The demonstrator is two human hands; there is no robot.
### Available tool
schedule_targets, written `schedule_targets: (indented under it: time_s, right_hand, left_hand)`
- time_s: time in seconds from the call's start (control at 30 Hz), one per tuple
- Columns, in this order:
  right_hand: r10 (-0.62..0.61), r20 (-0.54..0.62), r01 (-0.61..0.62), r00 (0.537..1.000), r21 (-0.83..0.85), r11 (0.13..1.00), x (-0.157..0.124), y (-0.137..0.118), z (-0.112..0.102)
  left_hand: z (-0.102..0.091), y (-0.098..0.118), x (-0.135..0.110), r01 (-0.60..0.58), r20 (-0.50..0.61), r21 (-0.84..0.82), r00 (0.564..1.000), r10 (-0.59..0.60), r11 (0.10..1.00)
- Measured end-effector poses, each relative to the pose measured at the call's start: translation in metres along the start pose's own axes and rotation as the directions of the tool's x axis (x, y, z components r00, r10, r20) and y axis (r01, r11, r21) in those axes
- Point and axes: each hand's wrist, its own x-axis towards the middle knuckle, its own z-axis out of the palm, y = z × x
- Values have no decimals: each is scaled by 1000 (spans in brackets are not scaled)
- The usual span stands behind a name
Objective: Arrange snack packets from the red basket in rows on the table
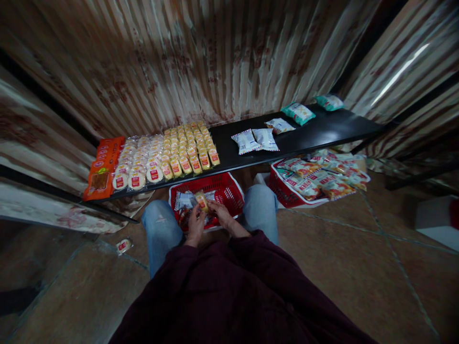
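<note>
Maroon top [229,286] fills lower centre. Above it, fingers of left hand [195,225] and right hand [221,215] grasp a yellow packet [201,201] over the red basket [234,192], presumably paired for steadiness; similar packets [188,148] line the shelf [304,134], probably rowed for neatness.

the scene is dimly lit, and the tiled floor [340,267] is sunk in brown gloom, deepest toward the lower left corner. a narrow bright streak [399,75] is seen on the right-hand wall covering [426,107]; its source cannot be told. a soft sheen is thrown on the right end of the black shelf [310,137]. the sweater [229,296] is reduced to a dark mass. small print on the yellow packets [185,149] is blurred, and the outer edges are stretched and slanted.
</note>
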Motion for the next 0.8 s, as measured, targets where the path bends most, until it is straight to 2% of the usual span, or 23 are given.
schedule_targets:
  time_s: [0.1,0.23,0.37,0.53,0.8]
  right_hand:
    - [-18,-57,19,998,17,1000,-3,-3,1]
    - [-38,4,38,999,3,999,-8,-7,4]
    - [-86,59,88,995,-30,996,-12,-10,6]
    - [-89,63,91,994,-31,995,-13,-9,7]
    - [-62,92,64,994,-18,998,-10,-6,4]
  left_hand:
    - [-1,-3,3,16,-10,-36,1000,-16,999]
    - [-3,-3,3,32,6,-64,999,-32,997]
    - [-5,-1,2,25,-2,-18,1000,-25,1000]
    - [-6,-3,5,46,-25,49,999,-45,998]
    - [-9,-10,9,138,-51,-160,988,-148,977]
